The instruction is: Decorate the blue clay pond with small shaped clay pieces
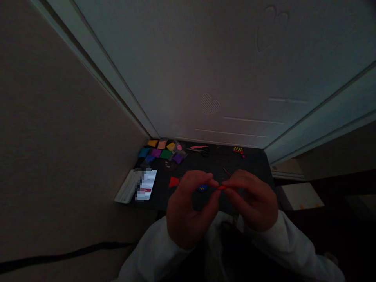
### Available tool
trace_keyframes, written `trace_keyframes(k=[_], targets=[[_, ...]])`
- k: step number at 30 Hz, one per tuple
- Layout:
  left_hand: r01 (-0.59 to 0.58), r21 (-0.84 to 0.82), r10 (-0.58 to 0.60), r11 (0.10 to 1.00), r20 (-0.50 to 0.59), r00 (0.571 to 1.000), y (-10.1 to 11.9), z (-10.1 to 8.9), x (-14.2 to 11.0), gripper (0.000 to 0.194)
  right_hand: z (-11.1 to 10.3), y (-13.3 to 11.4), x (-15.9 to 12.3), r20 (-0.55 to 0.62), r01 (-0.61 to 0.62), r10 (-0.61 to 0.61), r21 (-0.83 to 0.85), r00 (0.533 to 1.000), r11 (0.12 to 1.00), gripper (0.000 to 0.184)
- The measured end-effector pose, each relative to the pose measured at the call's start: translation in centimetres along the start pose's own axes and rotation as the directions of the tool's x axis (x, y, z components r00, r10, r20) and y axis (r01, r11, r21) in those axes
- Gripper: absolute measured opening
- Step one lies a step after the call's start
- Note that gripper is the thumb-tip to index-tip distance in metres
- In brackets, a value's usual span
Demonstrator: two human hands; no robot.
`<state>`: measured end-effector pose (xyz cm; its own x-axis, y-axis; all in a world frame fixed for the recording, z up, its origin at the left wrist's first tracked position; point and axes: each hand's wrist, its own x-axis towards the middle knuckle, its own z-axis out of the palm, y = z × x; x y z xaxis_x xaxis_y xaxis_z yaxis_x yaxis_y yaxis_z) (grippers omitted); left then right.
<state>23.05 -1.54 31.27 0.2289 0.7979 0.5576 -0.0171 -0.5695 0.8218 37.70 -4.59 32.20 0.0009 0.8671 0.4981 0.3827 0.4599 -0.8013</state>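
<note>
A small piece of red modelling clay (pixel 221 187) is pinched between the fingertips of both hands, above the dark table (pixel 211 166). My left hand (pixel 192 207) grips its left end with thumb and forefinger. At the other end, my right hand (pixel 252 199) closes its thumb and fingers on it. Just beyond my left hand lies a red clay packet (pixel 174 181), partly covered by the hand. A dark blue item with yellow marks (pixel 202 188) shows between the hands. Behind my right hand rests a thin stick-like tool (pixel 226 171).
Several coloured clay packets (pixel 166 153) cluster at the back left. Scissors (pixel 202 151) and a pink tool (pixel 199 147) lie near the wall. A yellow-dotted piece (pixel 238 149) sits at the back right. A phone (pixel 146 185) leans at the left edge. The light is dim.
</note>
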Motion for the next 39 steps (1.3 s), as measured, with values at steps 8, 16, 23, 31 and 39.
trace_keyframes(k=[8,16,23,31,39], targets=[[-0.021,-0.027,0.020,0.999,-0.011,1.000,-0.1,0.2,0.1,0.056,-0.1,0.1,0.0,-0.012,0.002,-0.002,-0.001,1.000,1.000,0.023],[0.293,-0.169,-0.290,0.941,0.043,0.956,0.3,0.4,0.6,0.047,0.0,0.4,0.3,-0.025,0.033,-0.034,-0.015,0.999,0.999,0.023],[0.437,-0.326,-0.432,0.839,0.090,0.897,0.7,0.4,1.0,0.041,0.0,0.6,0.0,-0.017,0.043,-0.044,-0.031,0.999,0.999,0.027],[0.466,-0.385,-0.465,0.797,0.100,0.879,-0.1,0.2,0.8,0.035,-0.2,1.0,-0.3,-0.025,0.013,-0.014,-0.014,1.000,1.000,0.027],[0.497,-0.097,-0.483,0.862,0.141,0.864,-0.9,-0.2,1.3,0.020,-0.2,1.2,-0.3,-0.032,-0.021,0.021,-0.004,0.999,1.000,0.026]])
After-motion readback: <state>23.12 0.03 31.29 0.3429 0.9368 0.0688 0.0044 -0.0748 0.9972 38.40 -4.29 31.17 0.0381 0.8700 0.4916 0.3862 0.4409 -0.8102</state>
